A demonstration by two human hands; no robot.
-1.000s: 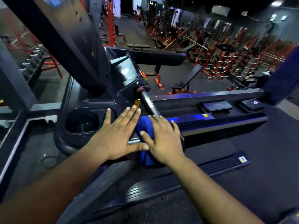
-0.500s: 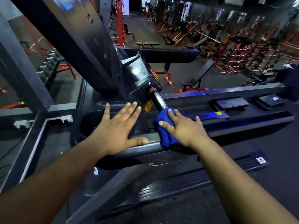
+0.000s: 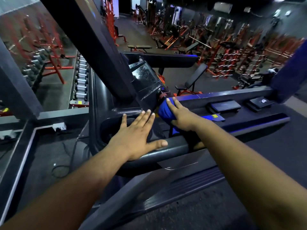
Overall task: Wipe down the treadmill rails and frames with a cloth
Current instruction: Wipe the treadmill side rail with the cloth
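Cloth [image 3: 164, 112] mostly hidden under right hand [image 3: 181, 117], fingers [image 3: 171, 105] wrapped round it on handlebar [image 3: 166, 98], bar axis toward 11 o'clock. Left hand [image 3: 134, 138] flat, fingers spread, on rail [image 3: 179, 146].

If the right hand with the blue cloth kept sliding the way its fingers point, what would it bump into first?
Probably the red collar where the handlebar meets the console; the right hand fingertips on the blue cloth sit just short of it.

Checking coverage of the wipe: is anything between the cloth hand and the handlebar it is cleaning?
Nothing visible is. The right hand presses the blue cloth directly around the handlebar, just below its red collar. The left hand lies flat on the front rail, beside the cloth and apart from it.
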